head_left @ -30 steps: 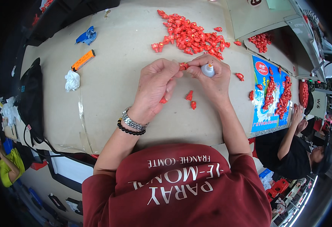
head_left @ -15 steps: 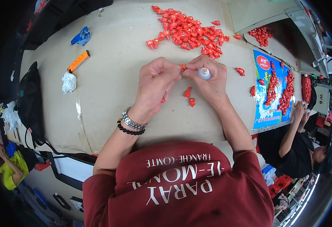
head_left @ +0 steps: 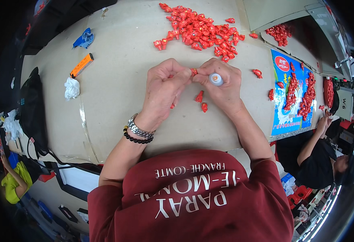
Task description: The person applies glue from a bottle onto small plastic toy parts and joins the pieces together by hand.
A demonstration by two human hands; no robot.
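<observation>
Both hands meet over the table (head_left: pixel 116 80); the left hand (head_left: pixel 164 90) pinches a small red piece (head_left: pixel 193 71). The right hand (head_left: pixel 222 84) is closed around a white-capped tube (head_left: pixel 216 79); a red pile (head_left: pixel 201 29) lies beyond.

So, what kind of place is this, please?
Probably a small workshop for hand assembly: a heap of small red parts on a cardboard-covered table, and another worker seated alongside.
</observation>
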